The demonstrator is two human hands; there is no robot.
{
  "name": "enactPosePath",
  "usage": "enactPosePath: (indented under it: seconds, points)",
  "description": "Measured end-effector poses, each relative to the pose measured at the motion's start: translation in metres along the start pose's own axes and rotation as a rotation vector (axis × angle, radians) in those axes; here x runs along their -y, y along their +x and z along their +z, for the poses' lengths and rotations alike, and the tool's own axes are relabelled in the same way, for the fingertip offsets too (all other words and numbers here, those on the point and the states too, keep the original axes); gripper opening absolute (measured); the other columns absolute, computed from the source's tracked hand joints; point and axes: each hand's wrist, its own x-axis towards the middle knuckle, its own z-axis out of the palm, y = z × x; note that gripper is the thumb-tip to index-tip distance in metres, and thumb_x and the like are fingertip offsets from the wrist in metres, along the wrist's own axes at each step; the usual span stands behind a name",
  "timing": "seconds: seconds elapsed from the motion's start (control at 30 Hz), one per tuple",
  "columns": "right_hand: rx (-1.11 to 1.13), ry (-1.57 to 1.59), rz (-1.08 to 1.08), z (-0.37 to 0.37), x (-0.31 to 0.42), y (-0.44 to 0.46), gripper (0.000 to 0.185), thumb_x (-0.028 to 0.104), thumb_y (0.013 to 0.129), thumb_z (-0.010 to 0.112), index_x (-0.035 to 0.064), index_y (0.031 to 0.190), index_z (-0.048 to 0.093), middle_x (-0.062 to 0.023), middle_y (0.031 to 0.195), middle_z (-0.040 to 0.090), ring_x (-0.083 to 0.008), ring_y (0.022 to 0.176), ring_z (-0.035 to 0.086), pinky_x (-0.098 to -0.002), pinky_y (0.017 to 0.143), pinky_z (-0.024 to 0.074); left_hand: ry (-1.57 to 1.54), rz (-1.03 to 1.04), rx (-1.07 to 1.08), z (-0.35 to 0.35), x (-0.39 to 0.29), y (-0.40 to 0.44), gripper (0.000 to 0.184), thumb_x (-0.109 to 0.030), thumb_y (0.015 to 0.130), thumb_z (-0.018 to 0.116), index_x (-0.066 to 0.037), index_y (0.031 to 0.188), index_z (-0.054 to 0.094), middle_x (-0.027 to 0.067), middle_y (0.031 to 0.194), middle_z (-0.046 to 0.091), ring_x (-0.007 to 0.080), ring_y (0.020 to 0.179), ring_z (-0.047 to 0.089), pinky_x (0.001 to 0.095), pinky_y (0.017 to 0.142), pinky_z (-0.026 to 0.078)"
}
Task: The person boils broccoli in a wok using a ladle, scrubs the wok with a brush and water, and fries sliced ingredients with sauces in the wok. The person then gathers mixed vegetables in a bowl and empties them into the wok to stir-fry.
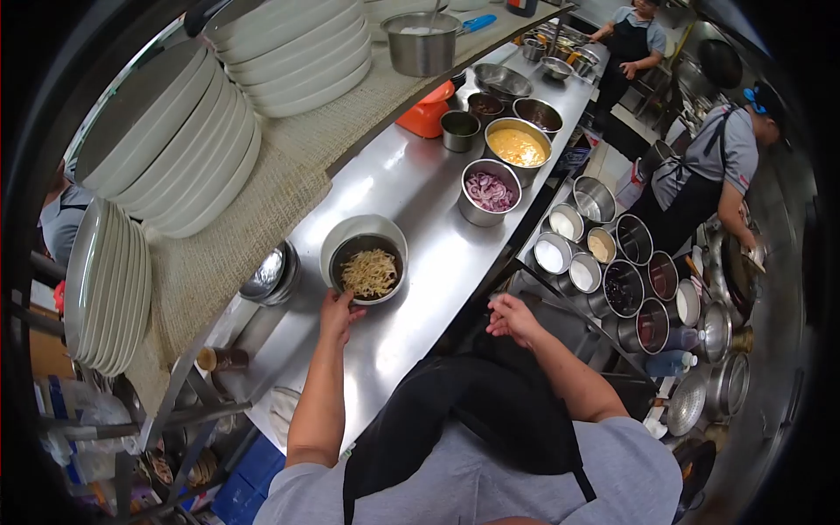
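Observation:
A white bowl (398, 234) stands on the steel counter with a darker bowl (339, 256) nested inside it. Pale yellowish shredded food (371, 273) lies in the inner bowl. My left hand (337, 317) is at the near rim of the white bowl, its fingertips closed at the edge; part of the grip is hidden. To the right, past the counter's edge, my right hand (514, 319) hovers with fingers half curled and apart, nothing visible in them. Farther along the counter, a steel pot (478, 213) holds sliced red onion (490, 192).
Stacked white plates (109, 289) and bowls (297, 61) fill the raised shelf on the left. A pot of yellow liquid (518, 145) and an orange device (426, 112) stand farther up the counter. Seasoning containers (551, 254) sit right; one co-worker (700, 166) works there, another (632, 48) beyond.

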Motion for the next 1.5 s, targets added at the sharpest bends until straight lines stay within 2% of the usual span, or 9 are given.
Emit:
enactPosePath:
  seconds: [0.33, 0.57, 0.73, 0.93, 1.0, 1.07, 1.2, 1.27, 1.5]
  points:
    - [0.134, -0.188, 0.070, -0.009, 0.001, 0.004, 0.017, 0.024, 0.097, 0.051, 0.0094, 0.104, 0.054, -0.0046, 0.077, 0.059, -0.0135, 0.061, 0.060, -0.0256, 0.052, 0.0477, 0.066, -0.101, -0.126, -0.002, 0.015, -0.003, 0.033, -0.032, 0.095, 0.053, -0.002, 0.107, 0.049, 0.0116, 0.090, 0.060, 0.0207, 0.060, 0.063, 0.0284, 0.050, 0.052]
    - [0.253, -0.215, -0.167, -0.044, 0.119, 0.061, 0.019, 0.021, 0.096, 0.050, 0.0050, 0.102, 0.059, -0.0026, 0.068, 0.059, -0.0073, 0.048, 0.052, -0.0206, 0.042, 0.0399, -0.035, 0.014, -0.505, -0.015, 0.029, 0.022, 0.037, -0.028, 0.093, 0.053, -0.016, 0.126, 0.043, 0.0096, 0.114, 0.056, 0.0234, 0.083, 0.062, 0.0376, 0.062, 0.053]
    - [0.350, -0.297, -0.393, -0.065, 0.238, 0.105, 0.021, 0.019, 0.094, 0.053, 0.0015, 0.101, 0.061, -0.0040, 0.066, 0.058, -0.0083, 0.047, 0.052, -0.0219, 0.041, 0.0399, 0.112, -0.024, -0.422, -0.012, 0.019, 0.061, 0.047, -0.018, 0.089, 0.058, -0.016, 0.131, 0.039, 0.0114, 0.113, 0.059, 0.0259, 0.091, 0.064, 0.0384, 0.067, 0.054]
    - [0.229, -0.301, -0.545, -0.044, 0.334, 0.223, 0.036, 0.017, 0.092, 0.055, -0.0043, 0.121, 0.052, -0.0103, 0.081, 0.062, -0.0140, 0.059, 0.059, -0.0264, 0.051, 0.0488, 0.149, -0.037, -0.576, 0.036, 0.039, 0.035, 0.053, -0.007, 0.083, 0.054, -0.014, 0.133, 0.036, 0.0148, 0.103, 0.062, 0.0248, 0.078, 0.065, 0.0329, 0.058, 0.055]
    - [0.129, -0.592, -0.592, -0.032, 0.339, 0.281, 0.047, 0.028, 0.091, 0.055, -0.0047, 0.125, 0.049, -0.0168, 0.091, 0.064, -0.0221, 0.074, 0.066, -0.0342, 0.064, 0.0543, 0.115, -0.011, -0.661, 0.064, 0.053, 0.023, 0.053, -0.005, 0.083, 0.055, -0.012, 0.132, 0.034, 0.0169, 0.099, 0.062, 0.0243, 0.070, 0.065, 0.0318, 0.055, 0.055]
    - [-0.120, -1.215, -0.951, -0.021, 0.329, 0.351, 0.057, 0.041, 0.090, 0.052, -0.0035, 0.126, 0.049, -0.0239, 0.101, 0.064, -0.0331, 0.090, 0.066, -0.0432, 0.078, 0.0527, 0.026, 0.000, -0.623, 0.078, 0.070, 0.012, 0.055, -0.004, 0.084, 0.056, -0.010, 0.132, 0.030, 0.0167, 0.096, 0.062, 0.0228, 0.072, 0.066, 0.0315, 0.055, 0.056]
    - [-0.181, -1.347, -0.621, 0.005, 0.329, 0.383, 0.056, 0.047, 0.094, 0.037, 0.0033, 0.128, 0.046, -0.0288, 0.110, 0.061, -0.0423, 0.104, 0.060, -0.0469, 0.088, 0.0486, -0.044, -0.003, -0.556, 0.118, 0.065, -0.013, 0.052, 0.000, 0.084, 0.055, -0.006, 0.128, 0.028, 0.0167, 0.090, 0.063, 0.0207, 0.066, 0.066, 0.0277, 0.053, 0.056]
    - [0.330, -1.952, -0.846, 0.003, 0.334, 0.431, 0.053, 0.043, 0.095, 0.033, 0.0047, 0.130, 0.043, -0.0283, 0.112, 0.060, -0.0441, 0.105, 0.058, -0.0471, 0.090, 0.0482, -0.020, -0.060, -0.564, 0.126, 0.067, -0.019, 0.049, 0.001, 0.084, 0.055, -0.004, 0.125, 0.028, 0.0171, 0.087, 0.062, 0.0205, 0.063, 0.066, 0.0275, 0.053, 0.056]
    - [0.125, -1.571, -0.618, 0.005, 0.329, 0.354, 0.052, 0.032, 0.090, 0.044, -0.0073, 0.123, 0.048, -0.0289, 0.113, 0.059, -0.0399, 0.103, 0.060, -0.0433, 0.094, 0.0457, 0.130, -0.020, -0.609, 0.144, 0.074, -0.028, 0.044, 0.003, 0.084, 0.054, -0.002, 0.119, 0.028, 0.0149, 0.082, 0.060, 0.0185, 0.064, 0.064, 0.0286, 0.052, 0.056]
